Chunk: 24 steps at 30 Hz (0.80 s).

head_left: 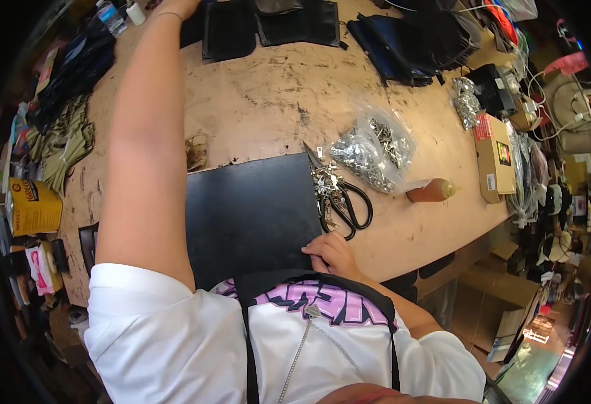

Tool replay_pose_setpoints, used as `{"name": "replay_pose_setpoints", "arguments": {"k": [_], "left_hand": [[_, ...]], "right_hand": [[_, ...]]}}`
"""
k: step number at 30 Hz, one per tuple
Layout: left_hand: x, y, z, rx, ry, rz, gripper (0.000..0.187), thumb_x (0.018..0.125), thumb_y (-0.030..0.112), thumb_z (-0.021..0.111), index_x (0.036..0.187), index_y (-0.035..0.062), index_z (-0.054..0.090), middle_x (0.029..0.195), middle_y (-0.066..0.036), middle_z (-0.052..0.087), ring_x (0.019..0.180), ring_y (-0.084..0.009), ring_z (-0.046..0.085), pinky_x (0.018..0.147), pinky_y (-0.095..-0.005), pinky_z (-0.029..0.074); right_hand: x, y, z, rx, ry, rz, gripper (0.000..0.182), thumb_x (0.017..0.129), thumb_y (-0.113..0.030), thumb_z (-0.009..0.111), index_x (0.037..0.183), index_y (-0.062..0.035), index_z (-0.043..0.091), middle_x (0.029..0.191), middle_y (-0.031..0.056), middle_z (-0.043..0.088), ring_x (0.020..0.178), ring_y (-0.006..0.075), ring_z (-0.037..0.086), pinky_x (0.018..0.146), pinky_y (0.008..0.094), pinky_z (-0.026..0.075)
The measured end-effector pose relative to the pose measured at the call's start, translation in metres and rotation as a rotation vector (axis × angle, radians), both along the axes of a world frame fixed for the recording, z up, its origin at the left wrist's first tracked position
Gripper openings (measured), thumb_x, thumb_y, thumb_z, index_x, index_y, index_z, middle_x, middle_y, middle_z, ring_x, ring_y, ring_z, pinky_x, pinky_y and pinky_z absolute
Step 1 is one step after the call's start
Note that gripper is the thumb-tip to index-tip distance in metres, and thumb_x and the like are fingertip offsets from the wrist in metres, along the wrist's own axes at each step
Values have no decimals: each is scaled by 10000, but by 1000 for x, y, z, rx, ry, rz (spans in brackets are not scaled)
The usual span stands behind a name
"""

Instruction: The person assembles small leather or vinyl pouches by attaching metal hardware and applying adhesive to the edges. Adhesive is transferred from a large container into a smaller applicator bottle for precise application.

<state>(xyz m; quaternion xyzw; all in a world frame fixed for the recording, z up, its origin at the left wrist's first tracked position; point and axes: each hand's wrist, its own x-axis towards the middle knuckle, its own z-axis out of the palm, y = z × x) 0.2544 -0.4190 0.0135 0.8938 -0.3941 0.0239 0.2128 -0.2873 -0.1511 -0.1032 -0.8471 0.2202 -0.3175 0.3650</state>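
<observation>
A black flat sheet [251, 212] lies on the worn wooden table [248, 101] in front of my body. My right hand [332, 254] is at the lower right edge of the sheet, with its fingers curled together on it. My left arm reaches far forward across the table. Only part of my left hand [176, 8] shows at the top edge, near dark flat pieces [230, 30]; its fingers are cut off from view. Black-handled scissors [356, 207] and loose metal hardware [325, 183] lie just right of the sheet.
Bags of metal parts [373, 151] and an orange-brown bottle [432, 190] stand to the right, with a cardboard box [494, 158] beyond. Dark folded material [403, 44] is at the back right. A water bottle [111, 18] and a yellow tin [35, 207] are on the left.
</observation>
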Motion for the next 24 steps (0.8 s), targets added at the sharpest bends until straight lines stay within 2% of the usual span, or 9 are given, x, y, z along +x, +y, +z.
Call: {"name": "replay_pose_setpoints", "arguments": {"k": [1, 2, 8, 11, 15, 19, 22, 23, 24], "left_hand": [[59, -12, -23, 57, -44, 44, 920, 876, 536, 667, 1542, 15, 305, 1448, -249, 503, 1384, -386, 446, 1153, -394, 365], [102, -1, -25, -25, -31, -72, 617, 877, 290, 704, 1428, 92, 509, 1189, -156, 688, 932, -240, 714, 746, -361, 580], [220, 91, 0, 188, -16, 378, 716, 937, 351, 564, 1527, 32, 310, 1049, -183, 708, 613, -234, 660, 594, -376, 511], [278, 116, -11, 227, 56, 361, 749, 953, 368, 565, 1567, 65, 262, 1142, -202, 698, 564, -227, 629, 602, -377, 514], [278, 112, -24, 282, 0, 265, 785, 949, 389, 593, 1578, 72, 245, 1351, -242, 592, 872, -304, 697, 799, -395, 538], [164, 111, -36, -26, -161, 60, 772, 945, 407, 632, 1567, 105, 288, 1409, -274, 536, 1189, -374, 619, 1022, -429, 460], [-49, 159, -24, -103, 139, -384, 464, 915, 290, 680, 1306, 56, 594, 888, -174, 648, 741, -317, 631, 718, -411, 523], [-85, 176, -54, -32, 102, -528, 367, 954, 239, 652, 1270, 58, 609, 913, -104, 649, 779, -231, 592, 752, -340, 505], [-154, 215, -53, -183, 109, -736, 291, 880, 197, 700, 1114, 35, 642, 945, -157, 655, 888, -303, 628, 803, -380, 512]], "right_hand": [[0, 0, -1, 7, -2, 2, 299, 695, 105, 680, 958, -35, 683, 895, 83, 628, 826, 262, 608, 715, 347, 487], [0, 0, -2, 6, -2, 2, 298, 693, 106, 679, 956, -34, 682, 895, 83, 629, 825, 261, 608, 716, 347, 485], [1, 1, -2, -5, -11, -11, 315, 695, 135, 659, 953, -42, 689, 896, 88, 650, 812, 253, 614, 707, 343, 470], [1, 3, -3, -6, -6, -16, 316, 697, 136, 647, 957, -38, 689, 896, 93, 648, 816, 261, 615, 712, 349, 470], [1, 4, 0, -13, 3, -23, 307, 702, 129, 635, 959, -32, 688, 893, 100, 645, 823, 272, 619, 724, 358, 470], [1, 4, 0, 2, -1, -22, 268, 720, 101, 637, 955, -25, 671, 895, 101, 617, 842, 292, 601, 766, 381, 481], [-2, 4, -2, 16, -4, -16, 257, 730, 85, 639, 958, -29, 667, 901, 106, 608, 855, 301, 601, 780, 391, 483], [-3, 4, 0, 13, -3, -22, 242, 745, 72, 641, 961, -33, 667, 907, 108, 603, 867, 306, 603, 801, 397, 488], [-3, 5, -3, -1, -19, -26, 234, 756, 67, 640, 966, -33, 666, 908, 109, 605, 876, 307, 605, 811, 398, 491]]}}
